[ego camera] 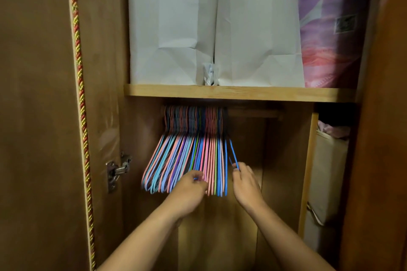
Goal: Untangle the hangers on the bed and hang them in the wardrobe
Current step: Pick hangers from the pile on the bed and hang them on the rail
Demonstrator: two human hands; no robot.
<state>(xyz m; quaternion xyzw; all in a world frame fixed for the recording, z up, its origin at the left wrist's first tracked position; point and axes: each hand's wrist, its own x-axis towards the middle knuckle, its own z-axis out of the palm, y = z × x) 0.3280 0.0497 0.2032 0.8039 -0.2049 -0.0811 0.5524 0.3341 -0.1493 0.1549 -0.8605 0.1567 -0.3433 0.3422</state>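
Several thin hangers (182,160) in pink, blue, purple and green hang packed together on the wooden rail (253,113) under the wardrobe shelf. My left hand (191,191) reaches into the lower ends of the bunch, fingers curled round some hanger arms. At the right end of the row a single blue hanger (233,152) hangs a little apart. My right hand (245,182) pinches its lower arm between fingertips.
A wooden shelf (240,92) above the rail carries two white paper bags (215,28) and a purple bedding pack (332,35). The open door with hinge (117,170) stands left. A vertical panel (307,171) on the right divides off a compartment with fabric boxes (328,174).
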